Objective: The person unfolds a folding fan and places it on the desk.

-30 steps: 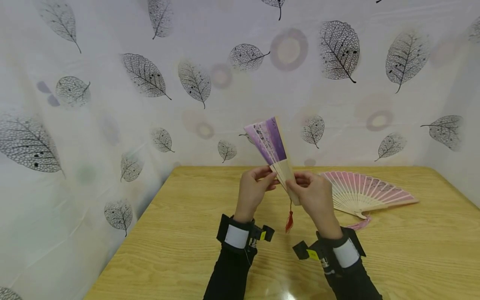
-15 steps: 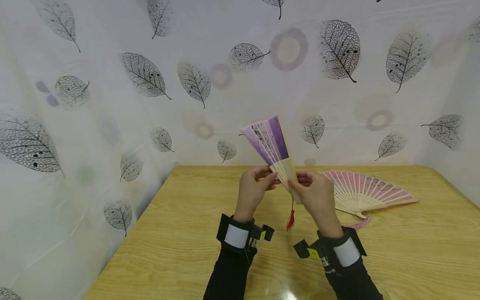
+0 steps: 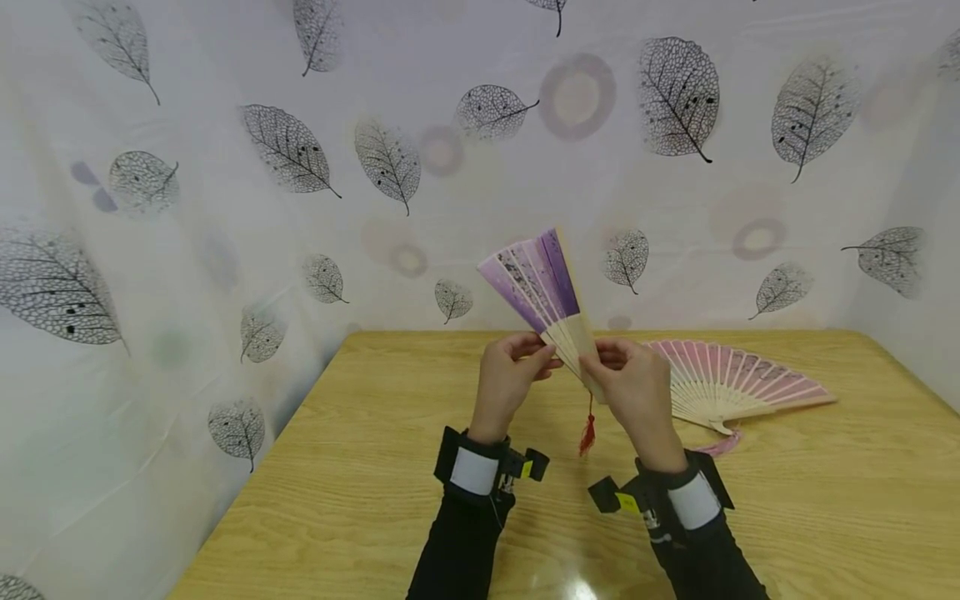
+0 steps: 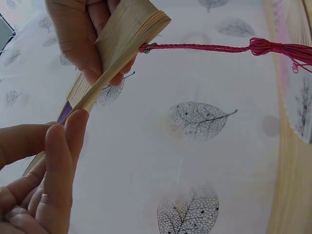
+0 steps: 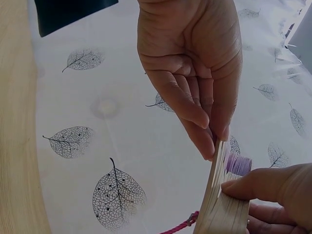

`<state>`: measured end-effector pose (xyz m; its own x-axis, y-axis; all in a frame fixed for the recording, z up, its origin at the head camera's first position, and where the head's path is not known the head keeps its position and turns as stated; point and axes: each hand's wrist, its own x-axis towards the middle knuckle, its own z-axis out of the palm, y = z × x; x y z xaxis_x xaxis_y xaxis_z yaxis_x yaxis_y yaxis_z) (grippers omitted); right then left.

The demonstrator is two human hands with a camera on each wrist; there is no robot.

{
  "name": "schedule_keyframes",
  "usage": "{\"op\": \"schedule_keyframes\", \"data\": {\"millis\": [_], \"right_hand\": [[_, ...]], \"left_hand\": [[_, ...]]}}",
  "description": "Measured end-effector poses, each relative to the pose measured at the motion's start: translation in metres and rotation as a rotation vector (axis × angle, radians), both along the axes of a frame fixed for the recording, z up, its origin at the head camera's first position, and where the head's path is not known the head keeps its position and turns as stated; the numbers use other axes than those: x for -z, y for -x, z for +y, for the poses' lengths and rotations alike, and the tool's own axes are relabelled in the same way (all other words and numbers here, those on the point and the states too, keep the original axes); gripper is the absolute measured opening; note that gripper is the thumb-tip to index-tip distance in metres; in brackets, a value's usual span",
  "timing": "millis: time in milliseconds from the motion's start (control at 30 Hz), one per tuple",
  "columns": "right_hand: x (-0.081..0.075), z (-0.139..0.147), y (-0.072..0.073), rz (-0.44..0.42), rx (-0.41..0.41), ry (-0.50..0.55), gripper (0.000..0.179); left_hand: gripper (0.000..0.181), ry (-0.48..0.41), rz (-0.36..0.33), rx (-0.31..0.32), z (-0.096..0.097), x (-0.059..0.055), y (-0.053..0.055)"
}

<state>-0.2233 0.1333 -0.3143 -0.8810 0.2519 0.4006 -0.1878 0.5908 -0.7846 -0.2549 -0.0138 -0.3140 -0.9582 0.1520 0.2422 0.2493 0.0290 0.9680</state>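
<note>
Both hands hold a purple folding fan (image 3: 536,275), partly spread, tilted up above the table. My left hand (image 3: 508,379) pinches the outer rib on the fan's left side between thumb and fingers. Lower down on the right, my right hand (image 3: 636,387) grips the stacked wooden ribs (image 5: 222,209), thumb in front. A red tassel (image 3: 588,433) hangs from the fan's pivot end; the left wrist view shows its cord (image 4: 195,47) tied at that end. Behind the right hand, a pink folding fan (image 3: 750,383) lies spread on the table.
The wooden table (image 3: 360,467) reaches back to a pale curtain (image 3: 450,208) printed with leaves. A pink tassel (image 3: 723,444) of the second fan lies on the table near the right wrist. Cameras are strapped to both wrists.
The purple fan has spread a little wider, its left edge swinging left. The right hand has moved slightly to the right with the ribs and tassel; the left hand stays nearly still.
</note>
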Motion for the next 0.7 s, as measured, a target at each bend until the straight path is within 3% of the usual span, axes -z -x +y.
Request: {"op": "schedule_keyframes", "data": {"millis": [167, 400, 700], "right_hand": [[-0.001, 0.001, 0.000, 0.009, 0.005, -0.013, 0.028], [-0.001, 0.002, 0.001, 0.011, 0.009, -0.004, 0.027], [0.001, 0.003, 0.000, 0.024, 0.018, -0.001, 0.027]], "left_hand": [[0.025, 0.007, -0.011, 0.004, 0.000, -0.003, -0.001], [0.023, 0.026, 0.000, 0.000, 0.000, -0.023, -0.019], [0.023, 0.036, -0.009, -0.003, 0.000, -0.025, -0.023]]}}
